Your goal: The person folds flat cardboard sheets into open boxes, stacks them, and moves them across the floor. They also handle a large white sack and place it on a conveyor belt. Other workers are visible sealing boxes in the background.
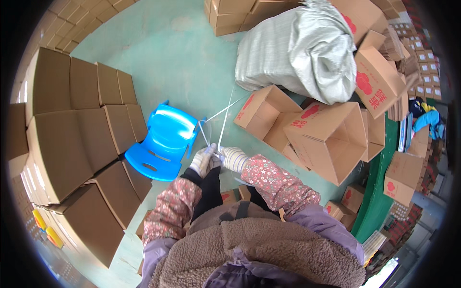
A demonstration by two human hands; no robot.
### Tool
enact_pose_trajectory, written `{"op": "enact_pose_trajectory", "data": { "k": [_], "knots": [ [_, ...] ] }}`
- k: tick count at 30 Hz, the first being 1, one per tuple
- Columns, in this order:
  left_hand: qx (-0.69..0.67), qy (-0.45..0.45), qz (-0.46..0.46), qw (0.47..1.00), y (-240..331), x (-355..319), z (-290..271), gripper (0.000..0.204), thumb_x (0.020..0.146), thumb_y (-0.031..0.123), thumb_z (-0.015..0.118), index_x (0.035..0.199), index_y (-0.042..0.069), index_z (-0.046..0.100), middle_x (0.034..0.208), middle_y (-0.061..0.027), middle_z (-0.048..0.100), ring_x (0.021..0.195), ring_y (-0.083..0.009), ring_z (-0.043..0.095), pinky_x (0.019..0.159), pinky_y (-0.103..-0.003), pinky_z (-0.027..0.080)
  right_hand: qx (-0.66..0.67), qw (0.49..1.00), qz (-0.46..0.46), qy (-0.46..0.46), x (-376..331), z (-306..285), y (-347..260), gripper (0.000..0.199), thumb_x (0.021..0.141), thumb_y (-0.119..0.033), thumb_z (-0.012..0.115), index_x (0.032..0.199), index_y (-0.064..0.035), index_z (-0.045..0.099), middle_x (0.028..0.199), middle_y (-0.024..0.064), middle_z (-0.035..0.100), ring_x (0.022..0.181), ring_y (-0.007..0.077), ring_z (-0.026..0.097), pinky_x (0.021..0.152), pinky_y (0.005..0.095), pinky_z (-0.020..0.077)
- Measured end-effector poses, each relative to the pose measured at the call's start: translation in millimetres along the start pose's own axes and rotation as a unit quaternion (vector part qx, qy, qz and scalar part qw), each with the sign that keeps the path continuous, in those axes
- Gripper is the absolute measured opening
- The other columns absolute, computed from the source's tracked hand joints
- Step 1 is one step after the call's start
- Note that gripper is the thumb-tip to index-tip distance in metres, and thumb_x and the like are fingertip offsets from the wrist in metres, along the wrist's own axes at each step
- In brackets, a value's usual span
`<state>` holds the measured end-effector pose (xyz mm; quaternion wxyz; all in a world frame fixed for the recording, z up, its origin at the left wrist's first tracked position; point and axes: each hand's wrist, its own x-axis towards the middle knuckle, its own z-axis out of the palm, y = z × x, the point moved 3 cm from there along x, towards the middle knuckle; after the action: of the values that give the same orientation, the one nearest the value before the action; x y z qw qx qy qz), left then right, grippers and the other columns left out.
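My left hand (203, 161), in a striped knit glove, is closed with its fingers pinched on a thin white strap (224, 120). Close beside it, my right hand (234, 159) wears a matching glove and is also closed on the strap. Loops of the strap stretch forward from my fingers toward a large pale woven sack (293, 53). The exact spot where the fingers grip is partly hidden by the gloves. A blue plastic chair (169, 134) stands just left of my hands.
Brown cartons (62, 149) are stacked high on the left. To the right, open cardboard boxes (331, 139) with red print lie in a heap beside the sack. A green surface edge (377, 192) runs along the right. The floor (168, 53) is pale green.
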<state>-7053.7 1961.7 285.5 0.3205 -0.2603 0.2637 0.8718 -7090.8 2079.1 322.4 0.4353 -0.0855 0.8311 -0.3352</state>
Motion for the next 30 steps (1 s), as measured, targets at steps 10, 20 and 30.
{"op": "enact_pose_trajectory", "data": {
  "k": [10, 20, 30],
  "knots": [
    [0.082, 0.081, 0.109, 0.987, 113, -53, 153, 0.035, 0.085, 0.034, 0.051, 0.101, 0.004, 0.051, 0.057, 0.0032, 0.041, 0.050, -0.0108, 0.044, 0.056, -0.028, 0.044, 0.137, 0.984, -0.115, -0.005, -65, -76, -67, 0.011, 0.083, -0.012, 0.045, 0.081, -0.0056, 0.054, 0.082, 0.0131, 0.056, 0.069, 0.0250, 0.052, 0.064, 0.0363, 0.0431],
    [0.187, 0.247, 0.674, 0.671, 362, -237, 241, 0.024, 0.087, 0.028, 0.050, 0.097, 0.006, 0.052, 0.052, 0.0068, 0.027, 0.042, -0.0035, 0.024, 0.038, -0.020, 0.023, 0.039, 0.939, -0.244, 0.238, -107, -200, -29, 0.019, 0.081, -0.023, 0.050, 0.093, -0.0092, 0.054, 0.092, 0.0147, 0.056, 0.081, 0.0340, 0.054, 0.071, 0.0396, 0.0442],
    [0.413, 0.153, 0.674, 0.592, 529, -40, 285, 0.018, 0.088, 0.025, 0.046, 0.093, 0.010, 0.055, 0.056, 0.0079, 0.035, 0.044, -0.0011, 0.032, 0.036, -0.017, 0.031, 0.005, 0.967, -0.141, 0.213, -117, -229, 36, 0.018, 0.081, -0.025, 0.048, 0.089, -0.0108, 0.056, 0.083, 0.0133, 0.058, 0.077, 0.0306, 0.055, 0.072, 0.0382, 0.0431]
  ]
}}
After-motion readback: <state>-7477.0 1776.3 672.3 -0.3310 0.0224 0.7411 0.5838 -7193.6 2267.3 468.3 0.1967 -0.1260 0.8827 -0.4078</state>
